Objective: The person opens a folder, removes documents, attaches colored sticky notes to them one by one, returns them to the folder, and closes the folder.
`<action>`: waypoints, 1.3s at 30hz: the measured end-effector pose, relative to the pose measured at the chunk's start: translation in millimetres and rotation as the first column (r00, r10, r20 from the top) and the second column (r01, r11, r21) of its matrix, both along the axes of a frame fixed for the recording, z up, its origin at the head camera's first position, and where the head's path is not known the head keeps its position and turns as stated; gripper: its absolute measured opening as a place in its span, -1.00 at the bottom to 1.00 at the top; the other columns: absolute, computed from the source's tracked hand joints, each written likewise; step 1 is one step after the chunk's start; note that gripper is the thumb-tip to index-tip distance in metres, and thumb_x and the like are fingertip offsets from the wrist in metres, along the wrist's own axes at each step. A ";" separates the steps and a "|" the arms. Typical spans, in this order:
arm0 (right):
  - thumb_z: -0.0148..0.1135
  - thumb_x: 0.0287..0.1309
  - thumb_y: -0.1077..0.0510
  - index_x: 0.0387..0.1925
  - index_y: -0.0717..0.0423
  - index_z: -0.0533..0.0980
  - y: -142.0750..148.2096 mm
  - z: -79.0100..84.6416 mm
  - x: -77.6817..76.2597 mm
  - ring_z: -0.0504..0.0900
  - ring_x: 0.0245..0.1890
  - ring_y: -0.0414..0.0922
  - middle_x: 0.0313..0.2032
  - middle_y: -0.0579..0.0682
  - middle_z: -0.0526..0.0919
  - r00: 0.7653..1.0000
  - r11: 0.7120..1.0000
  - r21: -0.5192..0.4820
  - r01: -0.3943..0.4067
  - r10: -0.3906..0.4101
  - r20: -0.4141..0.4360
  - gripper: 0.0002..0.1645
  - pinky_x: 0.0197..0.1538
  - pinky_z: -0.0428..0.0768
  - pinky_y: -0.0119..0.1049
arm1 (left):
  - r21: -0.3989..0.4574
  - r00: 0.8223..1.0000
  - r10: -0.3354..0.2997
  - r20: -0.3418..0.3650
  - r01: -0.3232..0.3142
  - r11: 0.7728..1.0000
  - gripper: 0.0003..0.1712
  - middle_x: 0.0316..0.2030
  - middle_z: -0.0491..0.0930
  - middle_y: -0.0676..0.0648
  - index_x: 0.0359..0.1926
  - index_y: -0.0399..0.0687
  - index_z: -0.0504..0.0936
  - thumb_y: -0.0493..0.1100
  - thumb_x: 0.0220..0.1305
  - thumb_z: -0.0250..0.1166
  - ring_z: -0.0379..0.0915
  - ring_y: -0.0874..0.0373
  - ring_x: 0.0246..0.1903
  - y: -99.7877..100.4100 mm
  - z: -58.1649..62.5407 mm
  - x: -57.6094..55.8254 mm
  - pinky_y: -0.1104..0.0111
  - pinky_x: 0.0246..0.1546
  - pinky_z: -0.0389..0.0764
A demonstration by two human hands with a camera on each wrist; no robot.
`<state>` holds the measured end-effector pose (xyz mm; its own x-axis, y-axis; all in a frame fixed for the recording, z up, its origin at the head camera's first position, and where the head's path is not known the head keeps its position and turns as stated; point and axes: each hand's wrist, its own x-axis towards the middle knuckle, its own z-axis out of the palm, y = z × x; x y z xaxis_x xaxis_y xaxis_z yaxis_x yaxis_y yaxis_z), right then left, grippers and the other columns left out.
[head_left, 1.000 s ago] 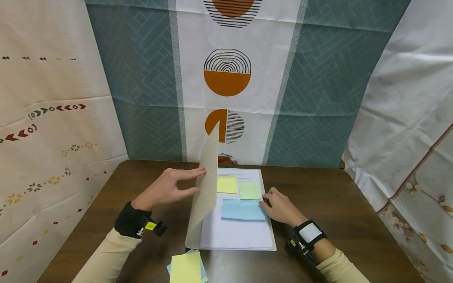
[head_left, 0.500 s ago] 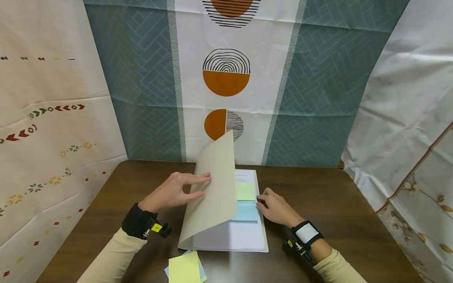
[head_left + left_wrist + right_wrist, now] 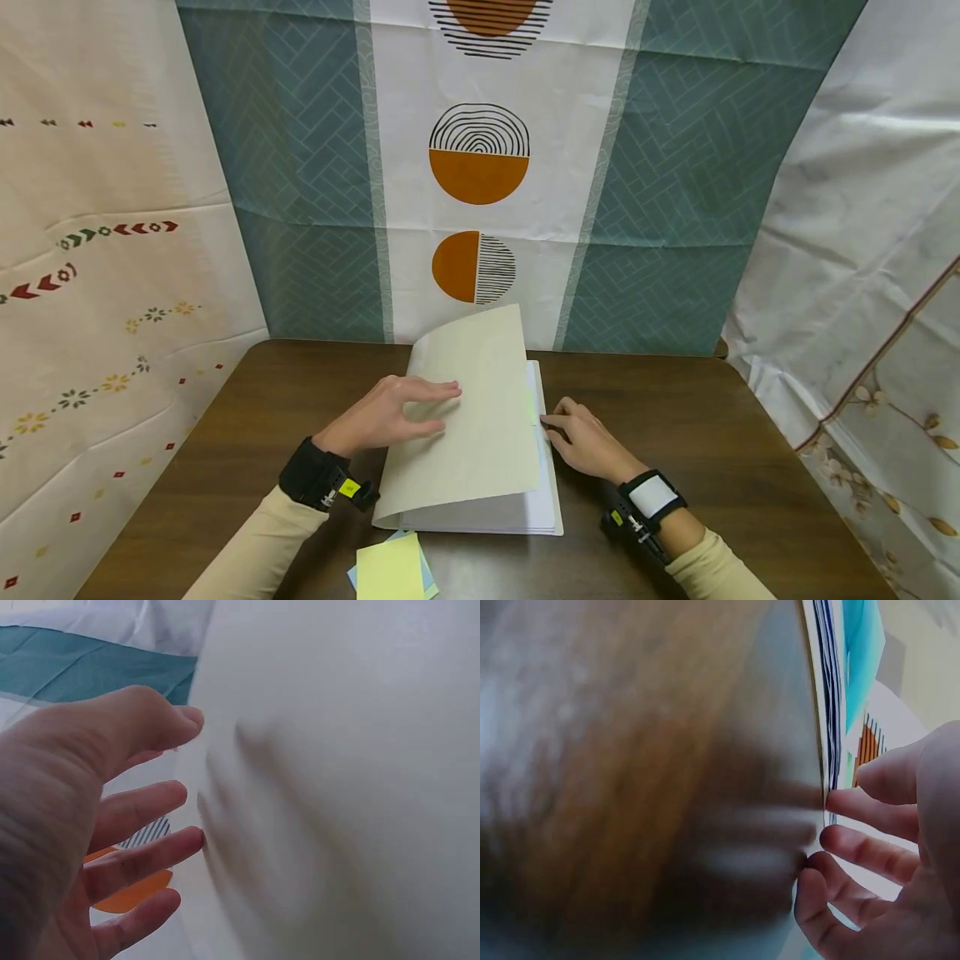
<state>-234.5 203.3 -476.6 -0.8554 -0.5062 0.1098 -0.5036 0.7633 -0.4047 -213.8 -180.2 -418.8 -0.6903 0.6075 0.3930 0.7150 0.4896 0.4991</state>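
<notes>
A cream folder [image 3: 472,417] stands half closed at the middle of the table, its front cover leaning over a stack of white paper [image 3: 543,504]. With fingers extended, my left hand [image 3: 397,412] presses the outer face of the cover [image 3: 360,712]. My right hand [image 3: 588,442] is at the folder's right edge, fingertips against the side of the paper stack [image 3: 823,690] and thumb apart from them. A blue sticky note [image 3: 861,656] shows on the top sheet in the right wrist view. The cover hides most of the inside.
Loose sticky notes [image 3: 392,568], a yellow one on top, lie at the table's front, just below the folder. The brown wooden table [image 3: 675,417] reaches back to a patterned cloth [image 3: 480,100]. More cloths hang on both sides.
The cover has swung rightward and down, from nearly upright to over most of the pages. The sticky notes inside have gone behind it. My left hand has followed rightward; the folder slid slightly left.
</notes>
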 end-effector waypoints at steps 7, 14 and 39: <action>0.26 0.61 0.24 0.34 0.24 0.71 5.8 -3.3 0.1 0.58 0.22 0.10 0.41 0.19 0.65 0.998 1.000 0.024 -0.019 0.020 -0.067 -0.59 0.21 0.66 0.10 | -0.069 1.000 0.002 0.023 0.000 0.998 -0.33 0.40 0.77 -0.04 0.43 0.03 0.75 -0.13 0.31 0.64 0.73 -0.03 0.27 11.9 -10.0 -0.9 0.13 0.29 0.73; 0.25 0.61 0.24 0.33 0.28 0.71 12.9 3.8 1.3 0.60 0.19 0.06 0.47 0.20 0.69 1.000 0.999 0.041 -0.015 0.016 -0.019 -0.59 0.14 0.63 -0.07 | -0.164 0.986 0.019 0.165 0.009 0.986 -0.39 0.45 0.72 -0.07 0.40 0.04 0.78 -0.10 0.34 0.62 0.59 -0.07 0.38 24.0 -23.0 -1.9 0.12 0.33 0.70; 0.22 0.65 0.16 0.36 0.29 0.68 17.8 3.9 -3.2 0.58 0.24 0.18 0.49 0.26 0.66 0.998 0.999 -0.003 -0.049 0.049 0.033 -0.55 0.22 0.64 0.11 | -0.450 0.998 0.020 0.055 0.007 0.893 -0.55 0.57 0.60 -0.10 0.31 0.26 0.85 0.01 0.43 0.58 0.46 -0.11 0.54 41.5 -45.4 6.6 -0.03 0.30 0.52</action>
<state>-237.6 221.1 -472.7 -0.8328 -0.5473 0.0829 -0.5266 0.7372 -0.4233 -207.1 -138.7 -464.3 -0.7075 0.7057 0.0384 0.6883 0.6757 0.2639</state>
